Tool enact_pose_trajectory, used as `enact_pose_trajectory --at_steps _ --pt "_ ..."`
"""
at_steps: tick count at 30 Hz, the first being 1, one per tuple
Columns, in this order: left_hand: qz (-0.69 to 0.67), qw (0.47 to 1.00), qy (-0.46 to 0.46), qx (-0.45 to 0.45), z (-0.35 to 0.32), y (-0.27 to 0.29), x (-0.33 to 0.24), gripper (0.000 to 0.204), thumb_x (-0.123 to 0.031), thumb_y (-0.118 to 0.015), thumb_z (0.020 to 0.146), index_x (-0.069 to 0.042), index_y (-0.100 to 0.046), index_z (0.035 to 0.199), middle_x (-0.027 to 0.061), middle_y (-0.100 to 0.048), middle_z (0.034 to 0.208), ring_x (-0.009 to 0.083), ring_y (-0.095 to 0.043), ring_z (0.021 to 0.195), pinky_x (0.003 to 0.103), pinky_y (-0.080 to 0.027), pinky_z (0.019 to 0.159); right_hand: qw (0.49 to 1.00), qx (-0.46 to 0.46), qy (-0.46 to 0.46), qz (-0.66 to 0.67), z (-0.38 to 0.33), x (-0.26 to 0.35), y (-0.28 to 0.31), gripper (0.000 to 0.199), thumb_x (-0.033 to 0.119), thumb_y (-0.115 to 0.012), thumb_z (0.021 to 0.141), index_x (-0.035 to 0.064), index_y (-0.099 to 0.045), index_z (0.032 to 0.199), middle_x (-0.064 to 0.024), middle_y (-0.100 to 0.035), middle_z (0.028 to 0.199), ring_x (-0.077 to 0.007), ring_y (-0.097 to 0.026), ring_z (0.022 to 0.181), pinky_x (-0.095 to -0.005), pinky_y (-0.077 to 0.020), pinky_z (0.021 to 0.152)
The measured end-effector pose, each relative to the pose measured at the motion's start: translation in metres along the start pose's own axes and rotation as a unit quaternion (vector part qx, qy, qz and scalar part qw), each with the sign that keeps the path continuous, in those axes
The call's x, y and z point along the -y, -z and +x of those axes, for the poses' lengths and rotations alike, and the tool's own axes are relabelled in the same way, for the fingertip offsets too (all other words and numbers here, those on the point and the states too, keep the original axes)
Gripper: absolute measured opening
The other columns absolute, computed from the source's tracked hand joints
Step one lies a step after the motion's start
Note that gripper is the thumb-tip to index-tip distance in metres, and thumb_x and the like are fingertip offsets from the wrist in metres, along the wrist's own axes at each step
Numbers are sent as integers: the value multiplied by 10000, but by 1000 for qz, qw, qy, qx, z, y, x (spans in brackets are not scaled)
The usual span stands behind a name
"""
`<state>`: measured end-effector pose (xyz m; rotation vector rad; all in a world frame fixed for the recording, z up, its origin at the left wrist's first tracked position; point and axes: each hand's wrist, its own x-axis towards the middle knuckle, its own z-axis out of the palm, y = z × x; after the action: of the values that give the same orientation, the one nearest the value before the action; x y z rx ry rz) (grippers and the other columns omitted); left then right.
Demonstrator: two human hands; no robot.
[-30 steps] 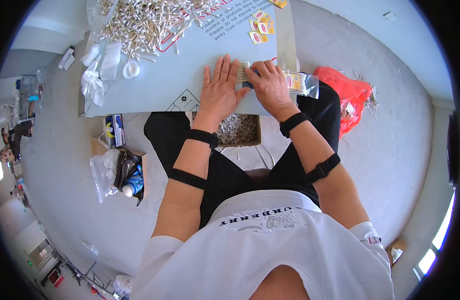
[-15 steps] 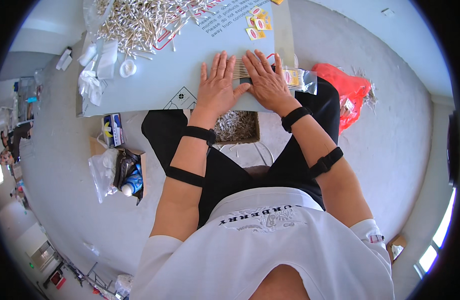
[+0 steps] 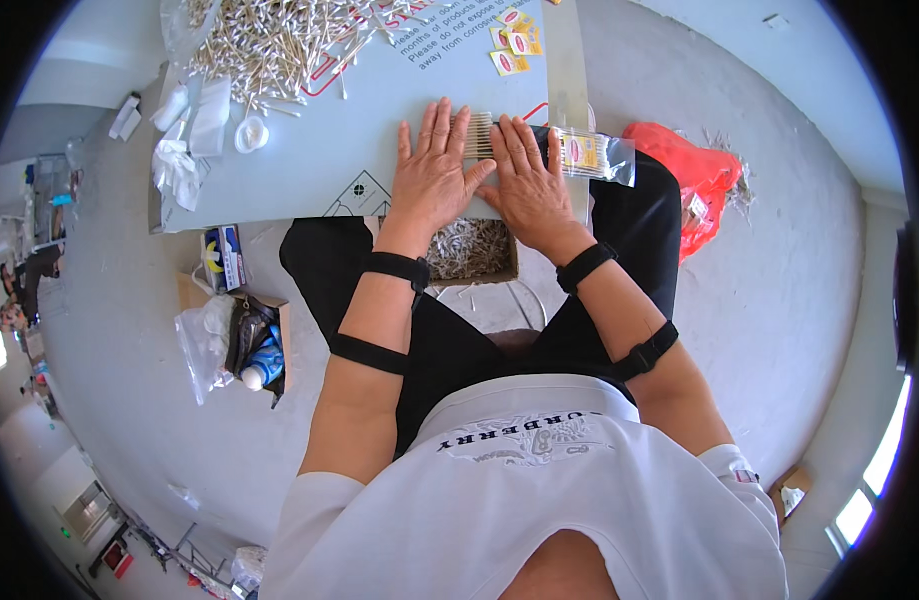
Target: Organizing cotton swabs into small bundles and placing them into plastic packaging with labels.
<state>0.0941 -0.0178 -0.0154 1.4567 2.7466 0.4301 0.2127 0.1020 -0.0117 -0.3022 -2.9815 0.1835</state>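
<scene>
On the board-like grey tabletop, a neat row of cotton swabs lies side by side between my hands. My left hand rests flat over the row's left end, fingers stretched out. Flat too, my right hand has its fingertips over the right part of the row and a dark strip there. Just right of it, a clear plastic bag holds cotton swabs and a yellow-and-white card; it reaches past the table's right edge. What lies under my palms is hidden.
A big loose heap of cotton swabs covers the far left. Small yellow cards lie far right. A small round white tub and white plastic bags sit left. Below are a swab-filled box and a red bag.
My right hand has shifted slightly left and toward me, showing more of the dark strip. My left hand has moved slightly left and away. More of the swab row shows between them.
</scene>
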Motion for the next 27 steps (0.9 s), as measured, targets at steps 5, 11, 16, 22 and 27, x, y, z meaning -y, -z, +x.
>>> enact_pose_trajectory --at_steps 5,11,16,22,27 --pt "11 1000 2 0 0 1 0 732 -562 -404 945 -94 -274 1493 142 -228 1560 271 -184 1455 541 -106 1163 1000 -14 12 21 6 -5 0 787 522 -502 905 7 -297 1463 -132 -249 1548 -263 -143 1464 -550 -37 1160" --pt "-29 999 17 42 0 1 -1 700 -520 -385 966 -116 -220 1513 108 -167 1585 244 -125 1471 514 -60 1172 999 -5 40 11 13 -13 -3 807 557 -486 899 -3 -312 1454 -132 -267 1544 -258 -151 1462 -523 -47 1171" --pt "-5 1000 7 19 -1 2 1 720 -519 -440 942 -91 -270 1495 132 -207 1571 259 -169 1461 520 -75 1171 998 -14 57 36 12 -15 4 772 526 -514 894 14 -339 1445 -131 -296 1530 -253 -178 1455 -539 -73 1162" --pt "-10 1000 14 19 0 4 -9 712 -477 -437 958 -96 -206 1513 124 -164 1583 264 -140 1466 513 -67 1173 982 -81 -171 13 -23 -78 16 597 462 -470 952 215 -333 1478 -129 -236 1552 -295 -159 1455 -642 -83 1105" --pt "1 999 13 31 2 -4 -33 724 -473 -459 951 -96 -202 1513 123 -165 1583 263 -139 1467 512 -74 1174 971 -12 -213 104 -37 -83 -2 563 493 -362 992 282 -260 1504 -115 -183 1573 -299 -133 1462 -639 -64 1114"
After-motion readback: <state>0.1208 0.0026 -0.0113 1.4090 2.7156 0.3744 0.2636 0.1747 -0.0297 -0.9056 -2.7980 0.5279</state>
